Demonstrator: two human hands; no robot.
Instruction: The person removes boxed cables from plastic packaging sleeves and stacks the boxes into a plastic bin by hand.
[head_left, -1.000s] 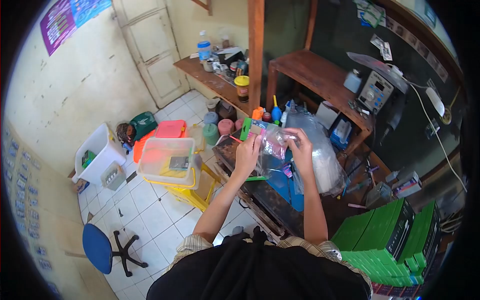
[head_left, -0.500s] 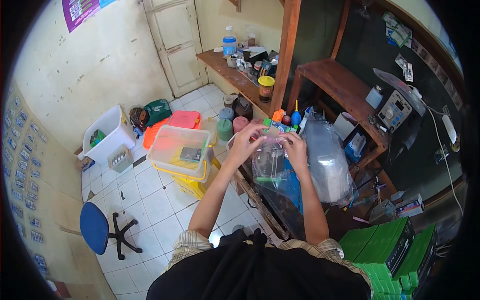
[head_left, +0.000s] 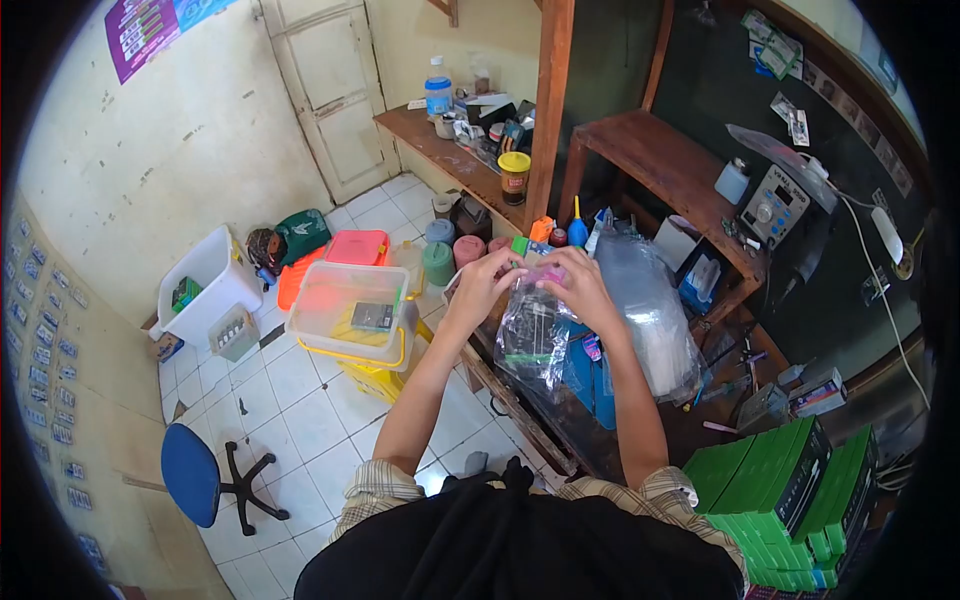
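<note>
A clear plastic bag [head_left: 534, 335] hangs over the workbench, its gathered top between my two hands. My left hand [head_left: 488, 285] pinches the bag's top on the left side, fingers closed. My right hand [head_left: 580, 287] grips it from the right, with fingers curled. A pink bit [head_left: 549, 277] shows at the bag's neck between the hands; I cannot make out its kind. Thin pale lines and a green strip [head_left: 530, 358] show low in the bag. Beneath it lies a blue mat [head_left: 598, 395]. To the right is a stack of clear plastic bags [head_left: 655, 330].
Green boxes [head_left: 765, 480] stand stacked at the near right. A soldering station [head_left: 776, 208] is by the wooden shelf [head_left: 660, 160]. Left of the bench, a clear bin [head_left: 345, 325] rests on a yellow crate [head_left: 370, 380]. A blue chair [head_left: 190, 475] stands farther left.
My right hand has moved up and left, closer to my left hand, and turned over the bag's top. A brown patch seen between the hands earlier is hidden. The view has shifted slightly.
</note>
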